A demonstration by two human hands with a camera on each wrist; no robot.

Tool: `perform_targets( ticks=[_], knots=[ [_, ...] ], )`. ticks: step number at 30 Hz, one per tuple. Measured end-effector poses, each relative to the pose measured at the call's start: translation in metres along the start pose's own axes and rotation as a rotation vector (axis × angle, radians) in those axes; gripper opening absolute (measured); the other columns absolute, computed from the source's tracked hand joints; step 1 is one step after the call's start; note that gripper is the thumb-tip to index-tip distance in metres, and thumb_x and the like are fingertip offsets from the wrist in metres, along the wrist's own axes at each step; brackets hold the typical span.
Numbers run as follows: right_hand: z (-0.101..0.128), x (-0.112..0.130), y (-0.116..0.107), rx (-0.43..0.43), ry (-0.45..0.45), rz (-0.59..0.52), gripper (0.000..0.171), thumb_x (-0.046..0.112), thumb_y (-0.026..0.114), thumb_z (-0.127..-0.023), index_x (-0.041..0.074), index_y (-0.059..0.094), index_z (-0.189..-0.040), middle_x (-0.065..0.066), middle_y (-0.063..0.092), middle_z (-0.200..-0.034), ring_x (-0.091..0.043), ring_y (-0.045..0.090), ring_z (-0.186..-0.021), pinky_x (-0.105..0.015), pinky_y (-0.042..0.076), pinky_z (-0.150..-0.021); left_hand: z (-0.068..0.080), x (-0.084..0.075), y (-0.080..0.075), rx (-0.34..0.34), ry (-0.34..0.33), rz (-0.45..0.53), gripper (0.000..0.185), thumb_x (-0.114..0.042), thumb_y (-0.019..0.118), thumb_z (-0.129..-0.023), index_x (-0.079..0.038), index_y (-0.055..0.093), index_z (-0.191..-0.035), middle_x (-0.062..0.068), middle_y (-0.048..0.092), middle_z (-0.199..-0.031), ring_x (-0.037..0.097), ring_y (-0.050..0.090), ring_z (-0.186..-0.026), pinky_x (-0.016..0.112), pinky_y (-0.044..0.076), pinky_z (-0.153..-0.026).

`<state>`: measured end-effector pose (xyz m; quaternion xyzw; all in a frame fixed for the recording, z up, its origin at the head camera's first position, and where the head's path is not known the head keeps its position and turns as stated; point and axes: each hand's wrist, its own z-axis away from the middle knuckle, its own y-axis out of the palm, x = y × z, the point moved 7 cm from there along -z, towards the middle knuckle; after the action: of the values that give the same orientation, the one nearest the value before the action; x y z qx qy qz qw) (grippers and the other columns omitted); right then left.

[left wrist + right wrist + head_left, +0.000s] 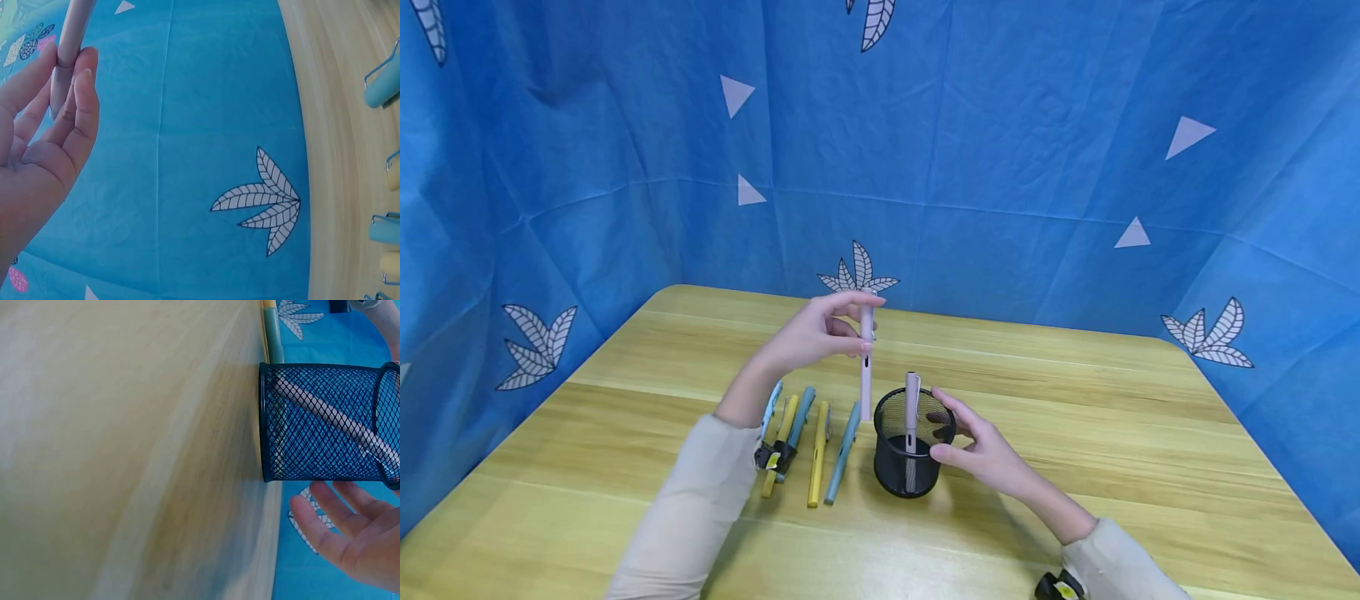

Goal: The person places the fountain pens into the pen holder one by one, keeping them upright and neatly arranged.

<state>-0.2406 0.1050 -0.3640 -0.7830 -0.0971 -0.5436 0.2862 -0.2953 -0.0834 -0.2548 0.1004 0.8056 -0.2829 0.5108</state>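
Note:
My left hand (808, 337) pinches a pale lilac pen (866, 383) between thumb and fingers, holding it upright above the table, just left of the pen holder. In the left wrist view, the fingertips close round the pen (74, 34). The black mesh pen holder (898, 475) stands upright with another lilac pen (912, 400) leaning inside. My right hand (985, 454) holds the holder's right side, thumb in front and fingers behind the rim. Through the mesh in the right wrist view, the inside pen (331, 417) slants across; the lower fingers (322, 528) are fairly straight.
Left of the holder lie several capped pens, among them a yellow pen (817, 458), a teal pen (842, 454) and a light blue pen (771, 408), partly behind the left wrist camera (775, 455). A blue patterned cloth (1000, 150) hangs behind the wooden table (1075, 392).

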Motion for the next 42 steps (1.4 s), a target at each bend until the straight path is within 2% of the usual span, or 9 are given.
perform_targets(
  ticks=[6, 11, 15, 20, 27, 31, 35, 42],
  knots=[
    [0.0, 0.001, 0.0, -0.004, 0.002, 0.006, 0.067, 0.009, 0.061, -0.085, 0.003, 0.023, -0.14, -0.031, 0.04, -0.126, -0.042, 0.047, -0.106, -0.033, 0.052, -0.067, -0.002, -0.001, 0.006, -0.017, 0.005, -0.014, 0.048, 0.004, 0.063, -0.08, -0.006, 0.05, -0.125, 0.015, 0.056, -0.094, 0.028, 0.063, -0.073, 0.045, 0.05, -0.068],
    [0.0, 0.001, 0.0, -0.003, 0.005, 0.01, 0.068, 0.01, 0.061, -0.085, 0.003, 0.023, -0.14, -0.031, 0.041, -0.124, -0.042, 0.047, -0.106, -0.034, 0.052, -0.067, -0.003, 0.001, 0.011, -0.019, 0.001, -0.029, 0.048, 0.002, 0.064, -0.08, -0.007, 0.05, -0.125, 0.014, 0.056, -0.096, 0.025, 0.062, -0.072, 0.039, 0.051, -0.067],
    [0.0, 0.0, -0.001, -0.008, 0.017, 0.014, 0.068, 0.01, 0.061, -0.085, 0.004, 0.024, -0.141, -0.031, 0.038, -0.128, -0.042, 0.046, -0.106, -0.036, 0.052, -0.067, -0.004, 0.002, 0.017, -0.012, 0.014, -0.035, 0.047, 0.002, 0.064, -0.08, -0.006, 0.051, -0.124, 0.013, 0.057, -0.092, 0.024, 0.062, -0.07, 0.035, 0.052, -0.065],
    [0.0, -0.001, -0.001, -0.013, 0.025, 0.017, 0.068, 0.01, 0.062, -0.084, 0.005, 0.024, -0.141, -0.03, 0.034, -0.131, -0.042, 0.046, -0.107, -0.041, 0.051, -0.067, -0.004, 0.003, 0.022, -0.015, 0.032, -0.059, 0.046, 0.003, 0.063, -0.08, -0.004, 0.05, -0.124, 0.011, 0.058, -0.087, 0.022, 0.062, -0.07, 0.037, 0.052, -0.066],
    [0.0, 0.0, 0.0, -0.008, 0.015, 0.015, 0.067, 0.01, 0.061, -0.085, 0.004, 0.023, -0.141, -0.031, 0.037, -0.128, -0.042, 0.046, -0.106, -0.036, 0.052, -0.068, -0.003, 0.005, 0.025, -0.03, 0.037, -0.115, 0.043, 0.002, 0.064, -0.08, -0.003, 0.052, -0.121, 0.012, 0.06, -0.084, 0.027, 0.061, -0.074, 0.032, 0.051, -0.067],
    [0.0, -0.001, 0.0, -0.014, 0.009, 0.018, 0.067, 0.009, 0.061, -0.085, 0.004, 0.024, -0.141, -0.03, 0.036, -0.13, -0.042, 0.046, -0.106, -0.032, 0.052, -0.067, -0.002, 0.008, 0.029, -0.016, 0.032, -0.146, 0.041, 0.002, 0.063, -0.081, -0.002, 0.052, -0.12, 0.011, 0.06, -0.083, 0.024, 0.061, -0.072, 0.03, 0.051, -0.065],
    [0.0, -0.001, 0.0, -0.013, 0.005, 0.017, 0.067, 0.009, 0.061, -0.085, 0.004, 0.023, -0.141, -0.031, 0.037, -0.129, -0.042, 0.047, -0.106, -0.033, 0.052, -0.067, -0.001, 0.01, 0.032, 0.009, 0.038, -0.161, 0.039, 0.001, 0.062, -0.082, -0.002, 0.052, -0.12, 0.01, 0.061, -0.083, 0.019, 0.061, -0.07, 0.03, 0.051, -0.066],
    [0.0, 0.001, 0.0, -0.008, -0.003, 0.023, 0.067, 0.01, 0.061, -0.085, 0.003, 0.023, -0.14, -0.031, 0.038, -0.128, -0.041, 0.047, -0.106, -0.032, 0.052, -0.066, 0.0, 0.013, 0.037, 0.033, 0.02, -0.2, 0.036, -0.003, 0.061, -0.083, -0.002, 0.053, -0.119, 0.006, 0.061, -0.082, 0.021, 0.061, -0.073, 0.028, 0.05, -0.069]
  ],
)
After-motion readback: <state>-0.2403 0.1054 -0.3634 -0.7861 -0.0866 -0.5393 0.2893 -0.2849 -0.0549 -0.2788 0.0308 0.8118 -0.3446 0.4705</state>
